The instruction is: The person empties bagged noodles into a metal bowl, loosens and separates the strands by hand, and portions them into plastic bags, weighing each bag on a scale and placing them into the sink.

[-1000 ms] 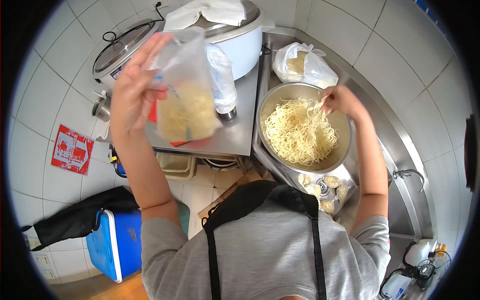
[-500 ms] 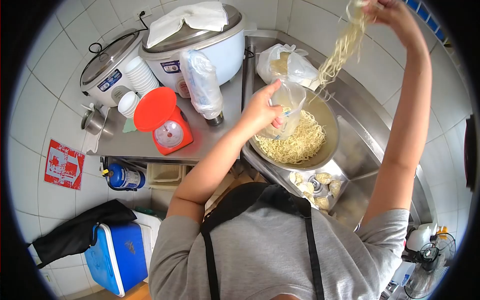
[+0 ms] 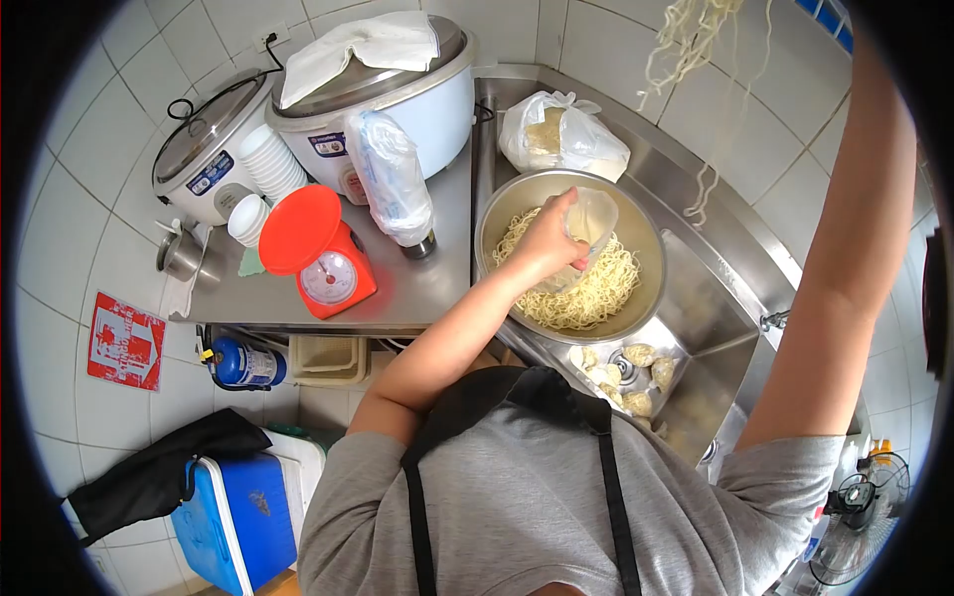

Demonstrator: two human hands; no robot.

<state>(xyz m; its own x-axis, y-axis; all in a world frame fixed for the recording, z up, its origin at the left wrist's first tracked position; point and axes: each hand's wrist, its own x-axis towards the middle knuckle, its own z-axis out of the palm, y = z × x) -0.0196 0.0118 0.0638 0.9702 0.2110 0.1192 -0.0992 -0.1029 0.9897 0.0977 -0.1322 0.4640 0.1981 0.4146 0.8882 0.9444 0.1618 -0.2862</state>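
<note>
inside the steel bowl [image 3: 650,260]: noodles [image 3: 608,298], likely light, soft, slightly slippery and easily torn, best pinched loosely from the top. over the steel bowl: clear bag [image 3: 596,214] gripped in left hand [image 3: 547,243], compared with left of it earlier. beyond the steel bowl: hanging strands [image 3: 691,40], higher than before; right hand now out of view, impossible to tell how closed.

Steel worktop [image 3: 437,288] is pretty packed: big rice cooker [image 3: 427,114], smaller cooker [image 3: 204,164], white cups [image 3: 272,165], red scale [image 3: 350,273]. Plastic-covered item [image 3: 391,184] stands there too.
</note>
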